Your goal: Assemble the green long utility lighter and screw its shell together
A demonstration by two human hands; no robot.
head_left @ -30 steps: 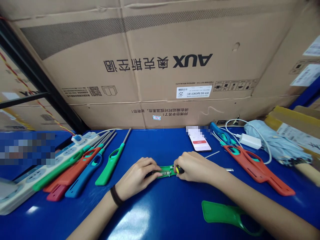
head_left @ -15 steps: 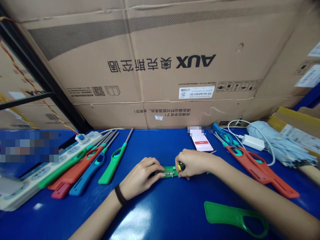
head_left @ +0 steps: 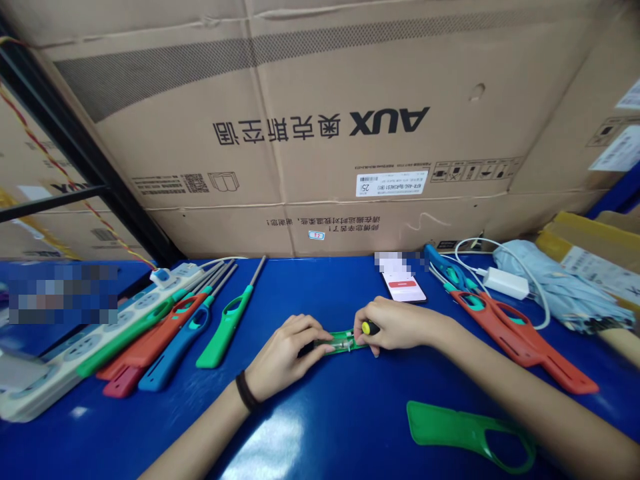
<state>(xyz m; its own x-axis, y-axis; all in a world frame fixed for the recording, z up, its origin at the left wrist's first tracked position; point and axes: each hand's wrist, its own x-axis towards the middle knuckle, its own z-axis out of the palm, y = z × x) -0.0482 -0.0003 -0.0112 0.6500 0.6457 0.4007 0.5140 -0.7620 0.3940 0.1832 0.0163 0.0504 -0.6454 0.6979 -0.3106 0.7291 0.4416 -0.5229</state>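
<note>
An opened green gas lighter body point(head_left: 344, 335) lies on the blue table, with a clear tank and small metal parts showing inside. My left hand point(head_left: 287, 350) grips its left end between thumb and fingers. My right hand point(head_left: 400, 323) is closed around a small screwdriver point(head_left: 370, 328) with a yellow and black handle, held over the right part of the body. The screwdriver's tip is hard to make out among the parts. A loose green half shell point(head_left: 445, 427) rests beneath my right forearm.
To the left lie a green lighter point(head_left: 225, 330), a blue lighter point(head_left: 175, 350) and other lighters beside a white power strip point(head_left: 125, 310). A phone point(head_left: 405, 288) stands behind my hands. Orange lighters point(head_left: 520, 333), a white charger point(head_left: 506, 285) and a folded umbrella point(head_left: 560, 287) are right. A large cardboard box point(head_left: 310, 80) forms the back.
My right hand has shifted slightly right with the screwdriver, whose handle end now faces me more. The lighter body has slid slightly right. My left hand keeps its grip.
</note>
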